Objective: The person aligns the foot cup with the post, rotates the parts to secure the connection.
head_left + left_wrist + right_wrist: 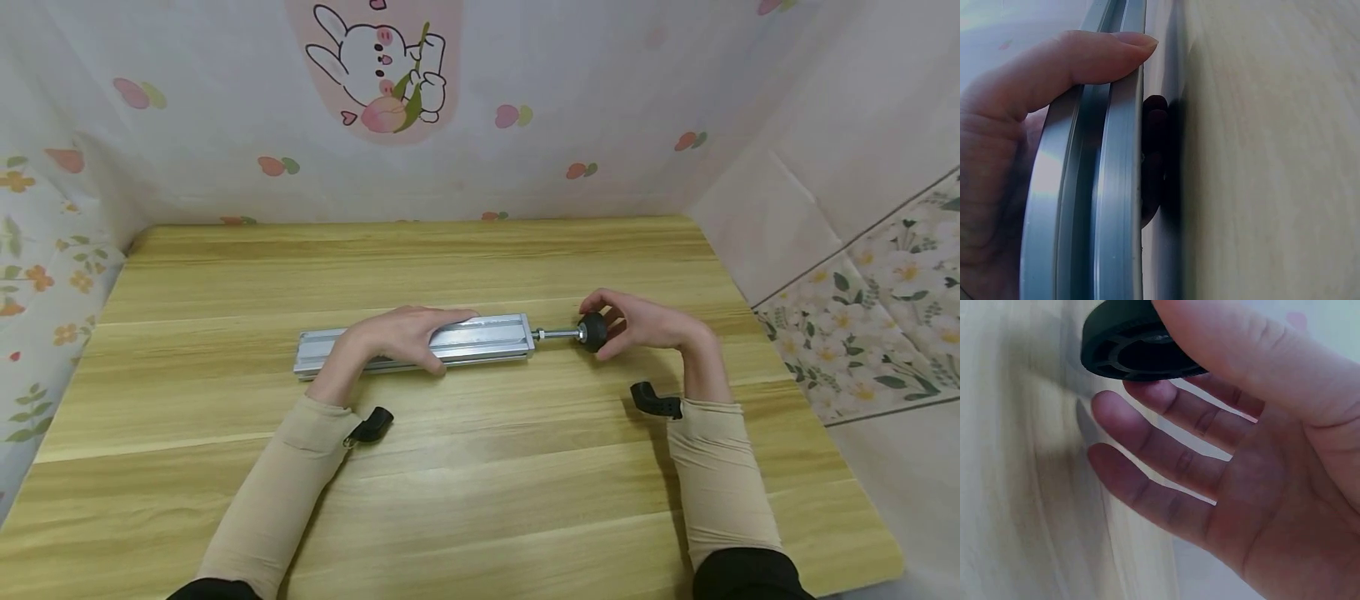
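Note:
A silver aluminium rail [487,337] lies lengthwise on the wooden table [480,500]. My left hand [442,342] lies over its middle, fingers on top and thumb curled on the near side. In the left wrist view the thumb [1085,59] wraps the rail [1104,200], and a black foot [1155,156] shows under it against the table. A thin threaded rod [558,335] sticks out of the rail's right end and carries a black round knob [592,332]. My right hand [611,327] pinches that knob [1132,350] between thumb [1254,356] and fingers.
Patterned cloth walls [480,125] close in the table at the back, left and right. A black wrist-camera mount sits on each sleeve [371,425], [654,402]. The table's front edge runs near my elbows.

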### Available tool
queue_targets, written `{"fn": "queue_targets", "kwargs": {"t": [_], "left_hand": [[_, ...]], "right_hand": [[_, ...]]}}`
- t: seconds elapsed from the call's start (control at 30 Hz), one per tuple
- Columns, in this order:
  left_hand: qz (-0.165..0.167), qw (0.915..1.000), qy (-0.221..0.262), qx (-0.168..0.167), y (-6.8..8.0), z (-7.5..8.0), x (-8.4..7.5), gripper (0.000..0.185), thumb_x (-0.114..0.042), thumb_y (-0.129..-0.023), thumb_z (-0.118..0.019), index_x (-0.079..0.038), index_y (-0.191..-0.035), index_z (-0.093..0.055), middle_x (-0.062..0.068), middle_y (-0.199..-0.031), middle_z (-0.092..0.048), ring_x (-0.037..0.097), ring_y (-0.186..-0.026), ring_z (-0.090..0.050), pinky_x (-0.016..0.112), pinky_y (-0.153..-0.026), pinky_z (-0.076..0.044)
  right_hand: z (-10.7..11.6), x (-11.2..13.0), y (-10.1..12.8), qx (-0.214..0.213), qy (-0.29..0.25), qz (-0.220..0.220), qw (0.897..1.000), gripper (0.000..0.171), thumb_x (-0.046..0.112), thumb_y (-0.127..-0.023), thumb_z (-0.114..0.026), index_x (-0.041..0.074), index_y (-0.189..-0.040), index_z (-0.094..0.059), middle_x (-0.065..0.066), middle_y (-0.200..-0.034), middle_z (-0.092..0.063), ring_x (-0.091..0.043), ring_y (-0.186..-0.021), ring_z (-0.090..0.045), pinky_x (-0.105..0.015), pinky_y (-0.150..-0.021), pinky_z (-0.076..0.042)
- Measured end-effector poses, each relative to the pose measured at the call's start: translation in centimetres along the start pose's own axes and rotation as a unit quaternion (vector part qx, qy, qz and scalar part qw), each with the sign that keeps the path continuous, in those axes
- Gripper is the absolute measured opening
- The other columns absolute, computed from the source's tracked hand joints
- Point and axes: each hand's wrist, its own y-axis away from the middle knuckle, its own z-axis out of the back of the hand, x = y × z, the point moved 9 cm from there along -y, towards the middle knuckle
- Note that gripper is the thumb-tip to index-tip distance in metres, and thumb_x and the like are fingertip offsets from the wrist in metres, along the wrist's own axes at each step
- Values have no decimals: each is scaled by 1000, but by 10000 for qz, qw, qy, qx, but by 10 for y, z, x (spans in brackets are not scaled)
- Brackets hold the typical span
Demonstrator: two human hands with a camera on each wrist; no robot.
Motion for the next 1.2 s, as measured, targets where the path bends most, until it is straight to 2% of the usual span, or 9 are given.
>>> {"fn": "queue_targets", "kwargs": {"t": [0.17,0.4,0.63,0.87,1.07,1.2], "left_hand": [[-24,10000,12,-15,1,1,0,100,-26,-74,-75,-29,-163,-30,1,-151,-55,21,-109,-54,40,-97,-46],[-39,10000,22,12,3,4,-1,100,-26,-74,-76,-28,-164,-30,2,-157,-50,21,-113,-53,43,-103,-45],[-58,9999,68,79,4,1,-1,101,-25,-76,-76,-27,-164,-28,2,-161,-46,21,-111,-53,44,-103,-46],[-113,9999,97,55,4,-2,-3,100,-25,-77,-76,-27,-164,-28,1,-163,-44,19,-123,-53,45,-111,-44],[-73,9999,51,78,4,-3,-1,99,-24,-77,-74,-27,-164,-29,1,-162,-45,19,-116,-52,42,-106,-44],[-77,9999,78,82,6,0,-1,100,-23,-76,-74,-26,-165,-27,2,-163,-44,20,-117,-51,43,-107,-44]], "right_hand": [[0,-5,1,-168,35,-15,9999,67,13,-85,-83,1,-140,-46,-19,-139,-52,-36,-120,-60,-36,-95,-53],[0,-9,1,-295,-149,85,9994,64,15,-86,-81,4,-138,-45,-19,-139,-53,-35,-117,-62,-27,-93,-53],[-2,-10,3,-198,-203,293,9992,57,13,-89,-79,3,-136,-48,-21,-138,-53,-33,-117,-60,-27,-94,-53],[-3,-16,4,-61,103,308,9995,49,19,-95,-72,9,-140,-53,-15,-133,-60,-27,-115,-60,-26,-93,-50],[-5,-18,4,146,117,258,9995,48,21,-99,-67,11,-143,-52,-15,-137,-59,-27,-114,-56,-26,-93,-47],[-2,-16,2,129,230,318,9991,50,21,-99,-66,10,-146,-51,-15,-140,-58,-20,-114,-58,-26,-93,-48]]}}
